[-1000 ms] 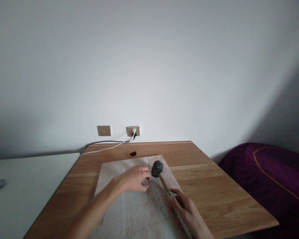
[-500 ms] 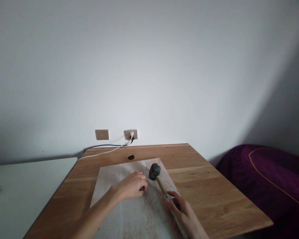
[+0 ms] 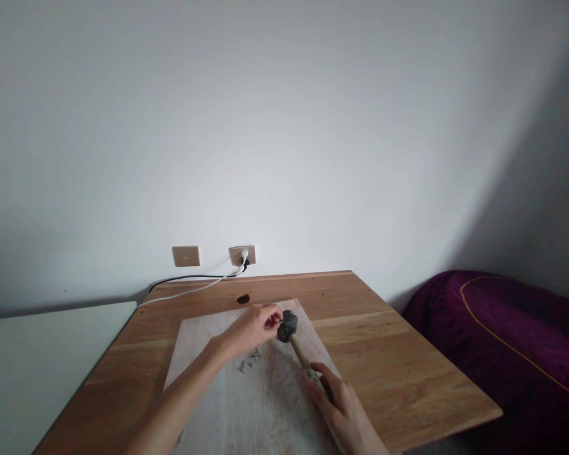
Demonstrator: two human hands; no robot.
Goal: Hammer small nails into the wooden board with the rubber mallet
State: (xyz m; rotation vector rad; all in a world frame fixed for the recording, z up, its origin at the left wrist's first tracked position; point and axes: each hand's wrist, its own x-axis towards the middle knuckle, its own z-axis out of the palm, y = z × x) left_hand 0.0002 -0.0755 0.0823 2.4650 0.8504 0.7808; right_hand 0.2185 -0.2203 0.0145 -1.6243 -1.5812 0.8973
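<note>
My right hand (image 3: 339, 404) is wrapped around the handle of a mallet (image 3: 289, 323), which has a dark rounded head and a wooden shaft. The head is over the upper part of a pale wooden board (image 3: 227, 411). My left hand (image 3: 258, 322) is closed in a pinch just left of the mallet head. A thin dark nail shows at its fingertips, mostly hidden by the fingers. Below that hand, several loose nails (image 3: 250, 361) lie in a small pile on the board.
The board rests on a wooden table (image 3: 389, 360) pushed up to a white wall. A white surface (image 3: 52, 373) adjoins on the left. Cables (image 3: 189, 292) run from a wall socket (image 3: 242, 255) across the table's back corner. A purple cushioned object (image 3: 497, 341) stands at the right.
My left hand has moved up the board to beside the mallet head, uncovering the loose nails. The mallet stays in my right hand over nearly the same spot. The view has shifted slightly.
</note>
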